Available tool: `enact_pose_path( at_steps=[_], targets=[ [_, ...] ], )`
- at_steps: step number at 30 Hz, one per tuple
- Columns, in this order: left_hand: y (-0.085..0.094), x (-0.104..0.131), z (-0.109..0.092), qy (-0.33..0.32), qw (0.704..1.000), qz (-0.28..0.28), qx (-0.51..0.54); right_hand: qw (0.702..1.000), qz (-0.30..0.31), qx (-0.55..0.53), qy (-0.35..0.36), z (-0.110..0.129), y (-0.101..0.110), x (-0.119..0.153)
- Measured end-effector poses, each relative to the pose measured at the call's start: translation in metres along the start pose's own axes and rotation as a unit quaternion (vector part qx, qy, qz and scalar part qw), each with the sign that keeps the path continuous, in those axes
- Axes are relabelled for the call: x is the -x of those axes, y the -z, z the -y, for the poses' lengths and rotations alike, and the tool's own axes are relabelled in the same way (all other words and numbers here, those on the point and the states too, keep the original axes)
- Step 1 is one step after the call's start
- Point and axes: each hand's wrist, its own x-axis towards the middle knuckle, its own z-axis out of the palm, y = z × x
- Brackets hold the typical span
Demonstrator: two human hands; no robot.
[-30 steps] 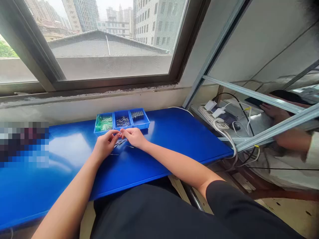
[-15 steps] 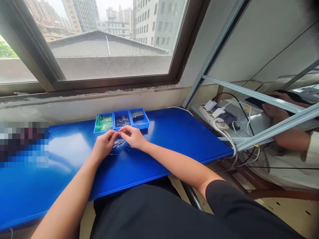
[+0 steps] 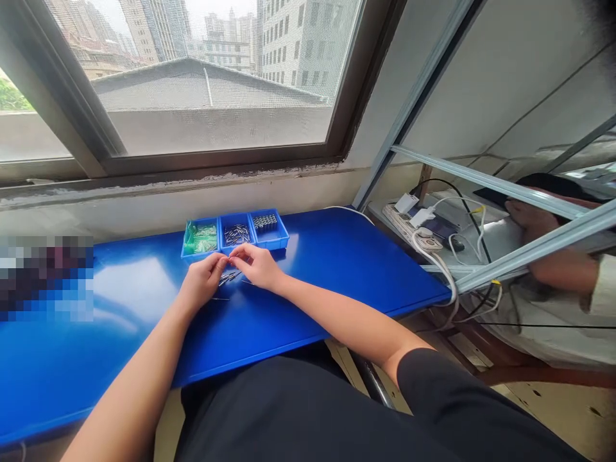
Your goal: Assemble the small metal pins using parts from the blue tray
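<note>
My left hand (image 3: 203, 277) and my right hand (image 3: 257, 264) meet fingertip to fingertip above the blue table (image 3: 308, 289). Both are closed in a pinch; whatever is between the fingertips is too small to make out. Below them lies a small pile of slim metal pieces (image 3: 229, 278), partly covered by the hands. Just behind stand three joined blue bins. The left bin (image 3: 191, 254) holds pale thin pieces and green plastic, the middle bin (image 3: 225, 248) loose metal pieces, and the right bin (image 3: 272, 244) short metal cylinders in rows.
A window (image 3: 216, 122) rises behind the table. To the right are a grey metal frame (image 3: 486, 173), a power strip (image 3: 409, 224) with plugs and white cables (image 3: 445, 269), and another person's arm (image 3: 558, 279). A pixelated patch covers the far left.
My two hands stay nearly still, fingertips together, with only a slight shift of the fingers. At the right, the other person's hand has moved slightly.
</note>
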Motion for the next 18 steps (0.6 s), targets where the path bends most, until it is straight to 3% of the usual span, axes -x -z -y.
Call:
enact_pose_path(
  at_steps=[9,18],
  targets=[
    [-0.0013,0.0014,-0.0049,0.023,0.999,-0.009,0.039,1.000,0.001,-0.005,-0.014,-0.0005,0.0001,-0.0002],
    [-0.0026,0.0020,-0.0033,0.004,0.999,-0.005,0.046,0.999,0.009,0.025,-0.022,0.0028,0.0032,-0.0007]
  ],
)
